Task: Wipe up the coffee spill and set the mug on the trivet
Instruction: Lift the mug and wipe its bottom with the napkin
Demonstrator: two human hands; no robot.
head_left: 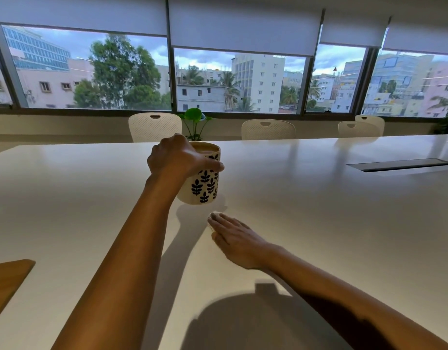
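Observation:
A cream mug (204, 183) with dark leaf prints and coffee inside is held just above the white table (318, 210), slightly tilted. My left hand (177, 157) grips it from the left side, thumb across its front. My right hand (236, 237) lies flat, palm down, on the table in front of the mug, pressing a pale cloth or tissue (214, 215) that shows only at the fingertips. A wooden trivet (8, 279) lies at the table's near left edge, partly out of view. No spill is visible around the hand.
A cable slot (400, 164) is set into the table at the right. White chairs (154, 127) and a small green plant (194, 122) stand along the far edge, under the windows.

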